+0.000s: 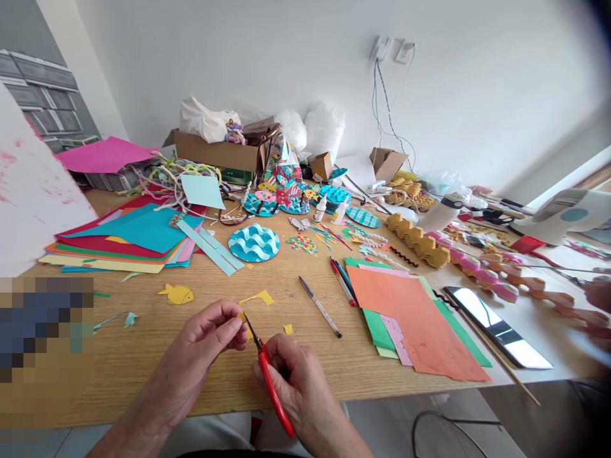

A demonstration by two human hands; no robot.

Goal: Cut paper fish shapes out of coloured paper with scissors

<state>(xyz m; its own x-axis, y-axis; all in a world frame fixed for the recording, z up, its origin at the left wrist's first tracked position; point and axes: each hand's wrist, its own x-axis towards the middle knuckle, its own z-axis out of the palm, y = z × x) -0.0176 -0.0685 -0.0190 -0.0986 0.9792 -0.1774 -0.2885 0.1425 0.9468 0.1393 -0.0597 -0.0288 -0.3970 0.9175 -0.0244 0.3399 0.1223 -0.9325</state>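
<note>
Near the table's front edge, my left hand (207,346) pinches a small piece of yellow paper (242,316) between thumb and fingers. My right hand (298,381) is closed round the red handles of a pair of scissors (270,381). The dark blade tips touch or lie right beside the yellow piece. Beyond my hands are a yellow paper scrap (264,297) and a smaller yellow square (288,329). A yellow paper fish (177,294) lies flat to the left, with a line drawn near its head.
Coloured paper is stacked at left (138,229) and right (415,318). A pen (319,306), a blue wavy disc (253,242) and glue bottles (320,208) lie between. A phone (499,327) and stick (506,362) are at right. Another person's hand (599,302) shows at the right edge.
</note>
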